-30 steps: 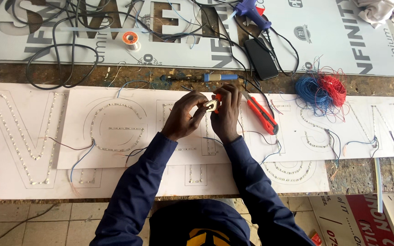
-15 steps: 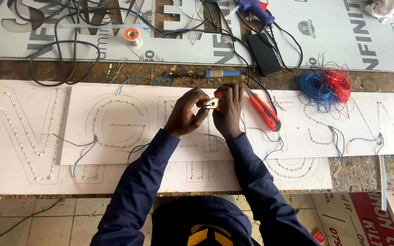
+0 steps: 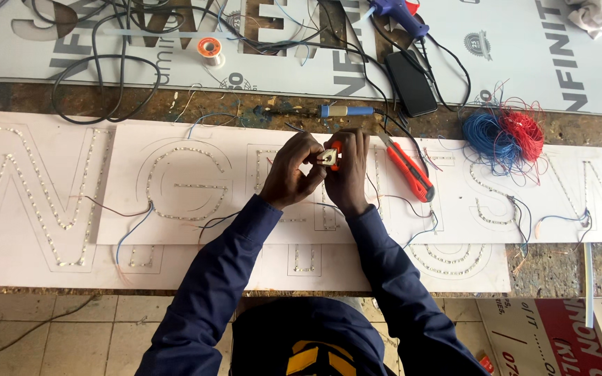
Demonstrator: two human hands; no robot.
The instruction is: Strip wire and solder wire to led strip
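Mostly we read this scene from left to right along the bench.
Far left: we see a white sign panel (image 3: 36, 195) with letter outlines dotted in small lights, and above it a loop of black cable (image 3: 106, 87).
Left of centre: a small orange spool (image 3: 209, 49) sits on the grey printed sheet (image 3: 510, 76) at the back.
Left hand: our left hand (image 3: 292, 170) is curled, fingers pinched on a small white piece with an orange part (image 3: 330, 156), held just above the panel.
Small piece: it sits between both hands at mid-bench; we think it may be a little connector or tool, but it is too small to tell.
Right hand: our right hand (image 3: 350, 174) presses against the left, closed on the same piece.
Behind the hands: a blue-handled soldering iron (image 3: 329, 111) lies on the bare wood.
Right of the hands: a red utility knife (image 3: 407, 167) lies just beside the right hand.
Further right: a black phone (image 3: 410, 82), then tangled blue and red wire (image 3: 503, 132).
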